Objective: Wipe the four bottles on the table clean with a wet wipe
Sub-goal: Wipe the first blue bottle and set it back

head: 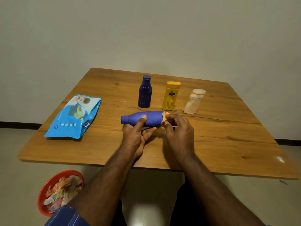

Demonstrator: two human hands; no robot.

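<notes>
Near the worktop's (228,144) front edge, our left hand (138,132) fingers clamp the sideways blue plastic bottle (146,119); right hand (176,128) pinches the crumpled wet wipe (164,116) at its base. Hard rubbing may twist it loose.

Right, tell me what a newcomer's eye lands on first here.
The blue bottle lying sideways at the table's middle, gripped by the left hand while the right hand pinches a wipe at its base. Behind it stand three upright bottles; the blue wipes pack lies left.
</notes>
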